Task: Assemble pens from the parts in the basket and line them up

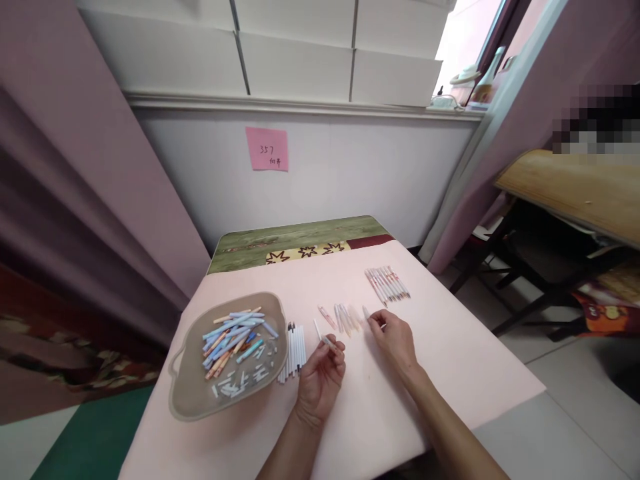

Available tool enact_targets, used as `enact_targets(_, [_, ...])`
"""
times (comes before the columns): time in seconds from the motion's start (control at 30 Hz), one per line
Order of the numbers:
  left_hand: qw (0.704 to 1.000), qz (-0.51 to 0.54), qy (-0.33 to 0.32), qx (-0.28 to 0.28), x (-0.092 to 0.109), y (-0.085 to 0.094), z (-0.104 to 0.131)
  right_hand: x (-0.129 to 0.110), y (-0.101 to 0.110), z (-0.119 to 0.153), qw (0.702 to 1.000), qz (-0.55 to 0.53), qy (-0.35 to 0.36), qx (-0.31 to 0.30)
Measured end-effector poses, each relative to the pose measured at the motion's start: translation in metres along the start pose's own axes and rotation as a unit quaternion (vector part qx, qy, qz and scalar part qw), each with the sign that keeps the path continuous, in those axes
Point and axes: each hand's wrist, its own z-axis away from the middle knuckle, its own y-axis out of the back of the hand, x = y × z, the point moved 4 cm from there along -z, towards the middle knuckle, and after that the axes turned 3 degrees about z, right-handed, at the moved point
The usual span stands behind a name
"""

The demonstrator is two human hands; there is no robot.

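My left hand (pixel 323 373), palm up, pinches a thin white pen part (pixel 319 330) near the middle of the table. To its right, my right hand (pixel 393 337) is closed at the fingertips on a small pale piece (pixel 366 312). Between and just beyond my hands lie several clear pen parts (pixel 345 319) and one pink-marked piece (pixel 327 316). White refills with dark tips (pixel 296 350) lie side by side left of my left hand. Farther back on the right is a row of assembled-looking pens (pixel 387 285).
A beige basket (pixel 180 387) at the left holds coloured pen barrels (pixel 235 340) and small clear pieces (pixel 243 383). Pink paper (pixel 250 447) covers most of the table. Behind it stands a wall with a pink note (pixel 267 149); a wooden table (pixel 580 190) is at the right.
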Motion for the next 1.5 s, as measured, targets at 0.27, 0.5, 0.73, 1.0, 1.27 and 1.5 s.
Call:
enact_targets(0.27, [0.999, 0.019, -0.046, 0.015, 0.003, 0.005, -0.002, -0.026, -0.025, 0.015, 0.999, -0.011, 0.036, -0.026])
enact_targets(0.5, [0.998, 0.013, -0.057, 0.010, 0.003, 0.004, -0.002, -0.034, -0.037, 0.013, 0.998, 0.046, 0.015, -0.035])
enact_targets(0.73, [0.999, -0.004, -0.050, 0.014, 0.001, -0.001, 0.000, -0.021, -0.025, 0.025, 0.996, 0.069, 0.005, -0.050])
enact_targets(1.0, [0.999, -0.012, -0.040, 0.030, 0.001, 0.001, -0.001, -0.017, -0.017, 0.034, 0.995, 0.072, 0.013, -0.063])
enact_targets(1.27, [0.998, -0.037, -0.051, 0.016, 0.000, -0.002, 0.000, -0.017, -0.016, 0.034, 0.996, 0.062, 0.026, -0.057])
enact_targets(1.5, [0.998, -0.043, -0.039, 0.007, 0.001, -0.001, -0.001, -0.013, -0.015, 0.034, 0.997, 0.056, 0.024, -0.044])
